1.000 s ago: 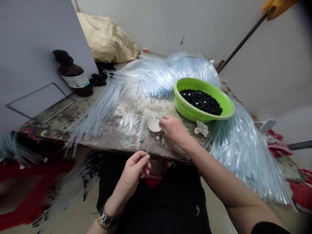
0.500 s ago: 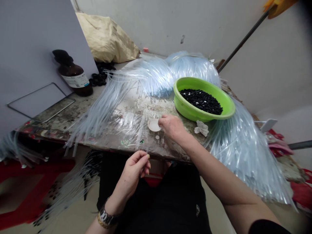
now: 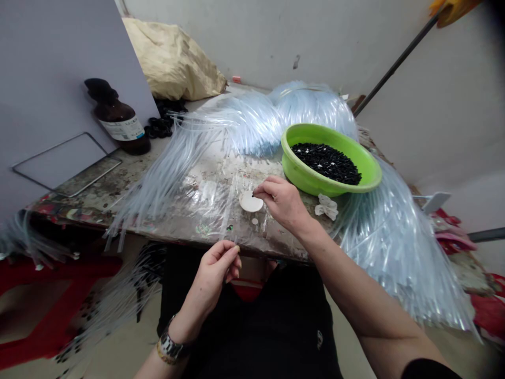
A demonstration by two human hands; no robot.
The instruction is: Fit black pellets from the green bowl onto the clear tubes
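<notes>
A: We record the basin point(image 3: 290, 167) as lime green, one even shade; the short pieces point(image 3: 327, 166) heaped in it, black with a few white flecks.

B: Tubes point(image 3: 250, 126): we log them clear, bluish where bunched, streaked with white glints.

A: Small dish point(image 3: 250, 204): we enter off-white. Tiny piece point(image 3: 253, 196) at the fingertips of the right hand point(image 3: 284, 205): black.

B: Worktop point(image 3: 89, 171): we note mottled grey-brown, with red and green spots.

A: Bottle point(image 3: 118, 112): dark brown, cap point(image 3: 99, 88) black, label point(image 3: 124, 129) white with one blue patch.

B: Sack point(image 3: 173, 60), we put cream. Trousers point(image 3: 276, 326): black, one small pale mark.

A: Watch point(image 3: 170, 345): silver-toned. Agreed.
</notes>
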